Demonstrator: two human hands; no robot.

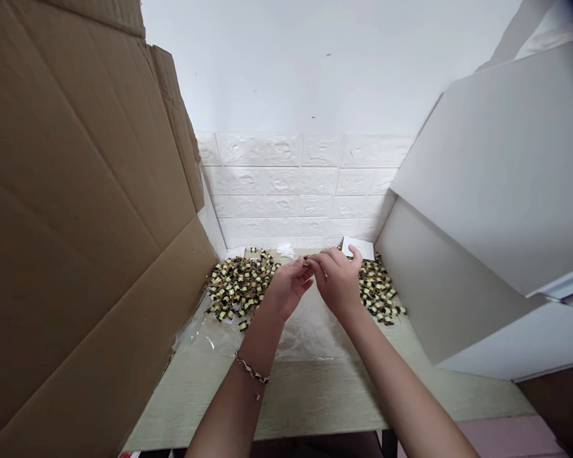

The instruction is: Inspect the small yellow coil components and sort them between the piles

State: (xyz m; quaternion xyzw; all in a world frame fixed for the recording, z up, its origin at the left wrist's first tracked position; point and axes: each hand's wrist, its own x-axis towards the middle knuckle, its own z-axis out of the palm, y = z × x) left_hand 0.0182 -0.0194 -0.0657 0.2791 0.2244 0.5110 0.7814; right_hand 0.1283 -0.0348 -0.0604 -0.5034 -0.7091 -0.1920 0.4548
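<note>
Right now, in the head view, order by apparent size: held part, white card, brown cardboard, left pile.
1. Brown cardboard, though nearness may enlarge it
2. Left pile
3. White card, partly covered
4. Held part, partly hidden

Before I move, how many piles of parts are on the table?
2: the left pile, beside the cardboard; the right pile, partly behind the right hand. Stray parts may be hidden.

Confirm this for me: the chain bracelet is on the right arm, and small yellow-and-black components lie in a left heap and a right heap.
Wrong arm: the head view shows the chain bracelet on the left arm. Small yellow-and-black components do lie in a left heap and a right heap.
</note>
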